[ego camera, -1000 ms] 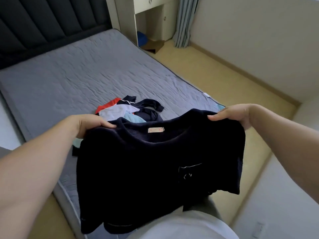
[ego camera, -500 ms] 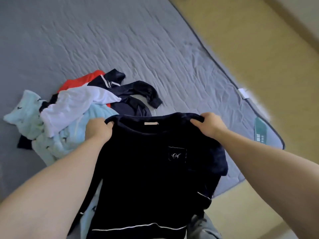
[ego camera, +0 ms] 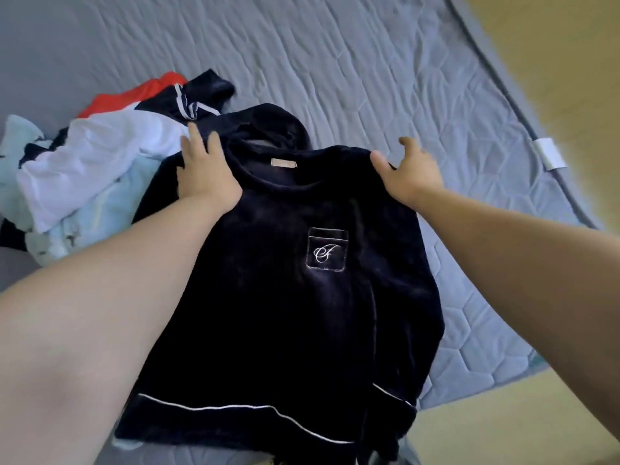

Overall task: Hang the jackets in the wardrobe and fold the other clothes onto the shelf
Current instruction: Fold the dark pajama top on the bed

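Navy top [ego camera: 285, 297] lay flat, pocket up, at the front edge of the mattress [ego camera: 369, 78], beside the clothes pile [ego camera: 100, 156]. The left hand [ego camera: 204, 176] pressed spread on one shoulder, while the right hand [ego camera: 409, 172] sat loose-fingered at the other, pinching nothing. Soft, limp and light by the look of it, it would likely be best taken at the shoulders.

Both my bare forearms reach forward, well apart. My left grip [ego camera: 206, 176] lies flat, palm down, fingers straight. My right grip [ego camera: 411, 172] is spread, fingers loosely bent, seemingly clasping nothing, though it is blurred.
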The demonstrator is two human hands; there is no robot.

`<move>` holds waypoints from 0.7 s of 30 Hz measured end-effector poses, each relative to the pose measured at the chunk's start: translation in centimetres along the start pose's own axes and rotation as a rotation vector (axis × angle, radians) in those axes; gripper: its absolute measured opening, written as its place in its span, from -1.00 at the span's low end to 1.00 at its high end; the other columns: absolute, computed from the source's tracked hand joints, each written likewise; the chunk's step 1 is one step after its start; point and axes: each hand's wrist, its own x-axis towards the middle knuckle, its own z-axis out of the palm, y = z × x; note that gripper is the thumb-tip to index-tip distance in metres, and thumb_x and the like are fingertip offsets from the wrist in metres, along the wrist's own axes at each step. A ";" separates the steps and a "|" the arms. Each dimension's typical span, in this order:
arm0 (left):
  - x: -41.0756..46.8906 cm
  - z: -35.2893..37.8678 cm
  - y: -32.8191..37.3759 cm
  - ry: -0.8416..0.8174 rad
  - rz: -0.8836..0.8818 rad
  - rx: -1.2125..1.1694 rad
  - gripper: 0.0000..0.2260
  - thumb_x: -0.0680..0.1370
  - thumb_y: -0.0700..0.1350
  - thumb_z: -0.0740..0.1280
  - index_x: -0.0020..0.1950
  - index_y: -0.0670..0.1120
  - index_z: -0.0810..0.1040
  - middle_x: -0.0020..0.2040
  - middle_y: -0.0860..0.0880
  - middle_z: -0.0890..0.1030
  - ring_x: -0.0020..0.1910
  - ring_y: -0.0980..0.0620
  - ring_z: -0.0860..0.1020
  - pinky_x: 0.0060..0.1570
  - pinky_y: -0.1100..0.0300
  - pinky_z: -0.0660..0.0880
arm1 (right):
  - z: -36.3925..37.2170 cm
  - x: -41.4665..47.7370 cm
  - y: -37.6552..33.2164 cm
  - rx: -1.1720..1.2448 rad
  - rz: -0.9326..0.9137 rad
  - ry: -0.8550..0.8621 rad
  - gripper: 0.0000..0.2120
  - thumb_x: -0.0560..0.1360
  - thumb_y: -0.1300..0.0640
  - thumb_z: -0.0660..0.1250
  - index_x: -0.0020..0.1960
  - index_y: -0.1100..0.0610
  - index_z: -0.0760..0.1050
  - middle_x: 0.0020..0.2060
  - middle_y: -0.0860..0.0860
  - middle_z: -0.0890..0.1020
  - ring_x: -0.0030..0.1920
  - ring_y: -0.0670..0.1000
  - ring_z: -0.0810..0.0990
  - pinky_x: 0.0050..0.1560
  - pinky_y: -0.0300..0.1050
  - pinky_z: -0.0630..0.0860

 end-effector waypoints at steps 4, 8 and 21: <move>-7.7 5.4 3.7 -0.164 0.238 -0.034 -0.57 0.54 -0.23 0.28 0.41 -0.06 0.39 0.45 -0.10 0.32 0.42 -0.17 0.33 0.31 -0.04 0.37 | 2.1 -2.5 5.2 0.009 0.321 -0.099 -0.34 0.65 -0.24 0.00 0.51 0.23 0.27 0.41 0.24 0.42 0.38 0.25 0.42 0.35 0.06 0.34; -16.0 10.5 7.1 -0.431 0.273 -0.173 -0.74 0.56 -0.18 0.22 0.20 0.06 0.52 0.21 0.00 0.52 0.15 -0.11 0.53 0.04 0.08 0.43 | 4.2 -7.7 11.2 0.071 0.525 -0.258 -0.39 0.58 -0.15 0.27 0.40 0.31 0.40 0.26 0.25 0.56 0.24 0.26 0.55 0.31 0.06 0.47; -24.2 13.5 10.6 -0.585 -0.031 -0.693 -0.64 0.56 0.24 0.29 0.13 0.01 0.61 0.08 0.01 0.66 0.06 0.04 0.62 0.19 0.03 0.54 | 5.0 -20.3 14.0 0.244 0.438 0.180 -0.72 0.37 0.14 0.36 0.01 0.02 0.34 -0.23 -0.10 0.50 -0.22 0.02 0.52 -0.22 -0.05 0.48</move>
